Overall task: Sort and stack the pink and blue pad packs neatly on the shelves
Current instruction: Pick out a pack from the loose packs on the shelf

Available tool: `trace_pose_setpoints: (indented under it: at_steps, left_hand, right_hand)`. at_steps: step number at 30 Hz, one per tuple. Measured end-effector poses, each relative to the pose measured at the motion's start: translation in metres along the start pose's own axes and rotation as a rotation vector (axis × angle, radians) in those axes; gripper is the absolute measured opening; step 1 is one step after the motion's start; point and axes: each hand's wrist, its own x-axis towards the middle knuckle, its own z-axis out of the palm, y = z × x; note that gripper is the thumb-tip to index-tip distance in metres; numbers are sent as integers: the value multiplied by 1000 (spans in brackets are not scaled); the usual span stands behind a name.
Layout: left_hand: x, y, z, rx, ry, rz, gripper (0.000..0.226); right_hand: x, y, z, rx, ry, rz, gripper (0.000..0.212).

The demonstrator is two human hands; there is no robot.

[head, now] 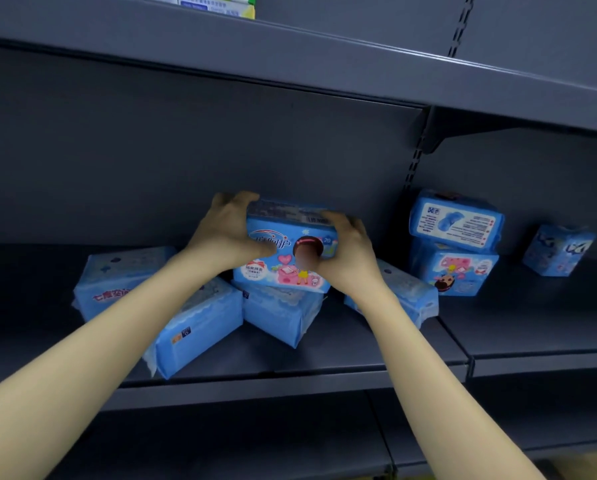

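While both hands (226, 233) clasp it, the blue pack (285, 252) sits between (upright).

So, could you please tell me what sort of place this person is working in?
Probably a shop aisle: grey metal shelves on a slotted upright, several blue packs as stock, and the left hand and right hand gripping another pack.

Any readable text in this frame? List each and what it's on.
"20": front of the held pack, gripped by left hand and right hand.
"七度空": red, on the far-left pack; rest hidden behind the left forearm.
Too blurred: held pack's other print, back panel of the stacked pack, upper-shelf boxes.
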Motion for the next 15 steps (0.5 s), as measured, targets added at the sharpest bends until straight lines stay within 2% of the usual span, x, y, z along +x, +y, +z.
trace_pose_setpoints:
  at_steps: [7,11,15]
  left_hand:
    - [-10,14,10,219,-14,-24,80]
    - [-11,16,13,241,16,30,76]
    - [-14,17,12,213,42,43,73]
  right_hand:
    - [0,-10,8,-215,-24,-2,71]
    - [2,-11,10,-276,-28,-5,74]
    - [3,-14,7,-279,1,-22,65]
